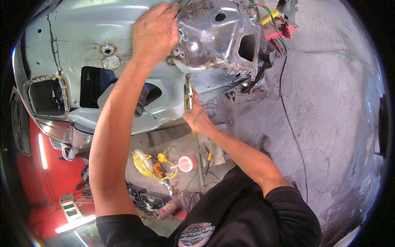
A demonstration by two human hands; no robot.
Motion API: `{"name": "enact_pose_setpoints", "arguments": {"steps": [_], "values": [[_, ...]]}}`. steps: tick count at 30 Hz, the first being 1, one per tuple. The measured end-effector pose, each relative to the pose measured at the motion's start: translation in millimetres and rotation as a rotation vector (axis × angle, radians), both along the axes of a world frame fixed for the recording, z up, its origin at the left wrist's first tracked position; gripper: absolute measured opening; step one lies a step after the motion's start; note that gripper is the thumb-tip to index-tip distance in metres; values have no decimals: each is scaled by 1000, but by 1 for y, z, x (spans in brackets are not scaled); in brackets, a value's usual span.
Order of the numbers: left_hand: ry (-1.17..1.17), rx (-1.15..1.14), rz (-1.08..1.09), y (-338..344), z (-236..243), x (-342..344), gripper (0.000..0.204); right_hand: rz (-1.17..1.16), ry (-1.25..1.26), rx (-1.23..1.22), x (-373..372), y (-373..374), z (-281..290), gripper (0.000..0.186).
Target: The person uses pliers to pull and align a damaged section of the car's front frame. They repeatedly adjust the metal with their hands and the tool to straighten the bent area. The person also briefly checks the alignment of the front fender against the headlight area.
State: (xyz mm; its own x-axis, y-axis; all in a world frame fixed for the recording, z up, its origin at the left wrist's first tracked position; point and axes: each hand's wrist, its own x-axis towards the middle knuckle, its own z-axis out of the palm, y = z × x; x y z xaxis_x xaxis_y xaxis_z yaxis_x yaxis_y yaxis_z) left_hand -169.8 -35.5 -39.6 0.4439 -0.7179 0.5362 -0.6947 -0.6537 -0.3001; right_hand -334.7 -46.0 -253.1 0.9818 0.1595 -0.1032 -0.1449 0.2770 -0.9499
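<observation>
Bare-metal panel (pixel 205 45), weld-scarred along its lower edge, sits just right of the left hand (pixel 153 37) and ahead of the right hand (pixel 196 118); pale green bodywork (pixel 86 24) spreads left of the left grip. Left fingers bunched where the two metals meet; cannot tell whether they pinch anything. Right grip wrapped round a hammer-like tool (pixel 189 92), metal end toward the panel, contact unclear. Step in hand, as I judge it: working the welded join, left hand bracing, right hand tooling. Next move seems to call for a steady brace and a measured stroke, left fingertips clear of the tool's line. Behind the right grip, on the floor (pixel 255 115): orange power tool (pixel 158 168), yellow cord (pixel 140 165), red-and-white tub (pixel 187 163)
</observation>
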Motion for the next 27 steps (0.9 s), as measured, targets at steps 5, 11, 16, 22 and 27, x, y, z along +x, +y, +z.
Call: {"name": "enact_pose_setpoints", "arguments": {"steps": [5,11,16,22,27], "values": [[8,-5,-9,0,0,-1,28,-35,-54,35,6,8,12,86],[16,-11,7,2,-1,0,28,-88,1,35,11,20,40,86],[-2,-18,-21,2,-1,0,28,-121,51,88,18,31,40,80],[-7,-36,-52,3,-1,0,29,-176,121,206,22,42,48,61],[0,-30,-58,3,2,-2,29,-232,63,62,23,53,47,62]]}}
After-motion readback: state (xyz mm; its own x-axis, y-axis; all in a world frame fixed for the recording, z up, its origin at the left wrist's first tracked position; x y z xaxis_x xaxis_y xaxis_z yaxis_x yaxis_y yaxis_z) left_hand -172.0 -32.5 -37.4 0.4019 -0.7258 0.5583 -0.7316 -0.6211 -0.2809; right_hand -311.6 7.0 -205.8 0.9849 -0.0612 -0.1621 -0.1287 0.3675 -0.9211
